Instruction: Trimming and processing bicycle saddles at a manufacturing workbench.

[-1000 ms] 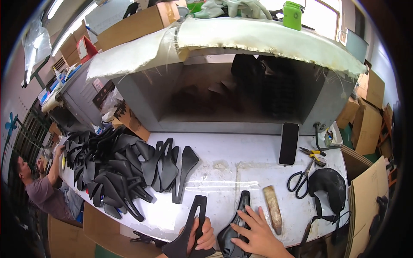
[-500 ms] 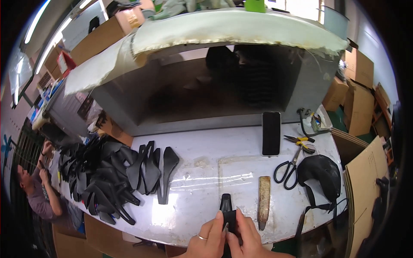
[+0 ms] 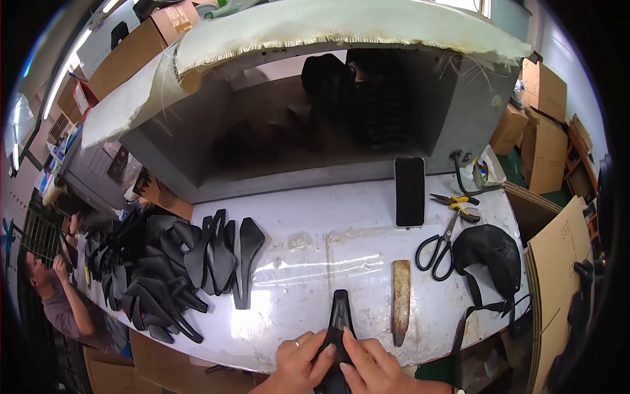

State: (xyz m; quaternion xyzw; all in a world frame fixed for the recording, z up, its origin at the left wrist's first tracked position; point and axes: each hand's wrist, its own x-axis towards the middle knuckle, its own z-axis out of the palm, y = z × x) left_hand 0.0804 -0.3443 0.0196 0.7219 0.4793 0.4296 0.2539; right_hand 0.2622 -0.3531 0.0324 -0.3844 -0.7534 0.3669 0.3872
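Observation:
Between my hands, at the near edge of the table, is a black piece [image 3: 340,308] shaped like a narrow bicycle saddle, its slim nose pointing away from me. My left hand [image 3: 304,358] is closed on its left side, thumb pressed near the middle. From the other side my right hand [image 3: 373,364] grips it, with thumb and fingers pressing black material onto it. Its near end is partly hidden by my hands. A worn, wooden-looking tool [image 3: 401,299] with a dark tip lies just right of my right hand.
At left is a heap of black paddle-shaped pieces [image 3: 157,262]. A phone [image 3: 410,192], yellow-handled pliers [image 3: 453,199], black scissors [image 3: 438,253] and a black mesh pouch-like item [image 3: 489,262] lie right. A grey open-fronted box [image 3: 262,187] stands behind. Another person [image 3: 65,295] works far left.
My hands have shifted nearer to me and spread slightly along the black piece, with both thumbs now on its middle. More of its nose shows. The view has tilted slightly.

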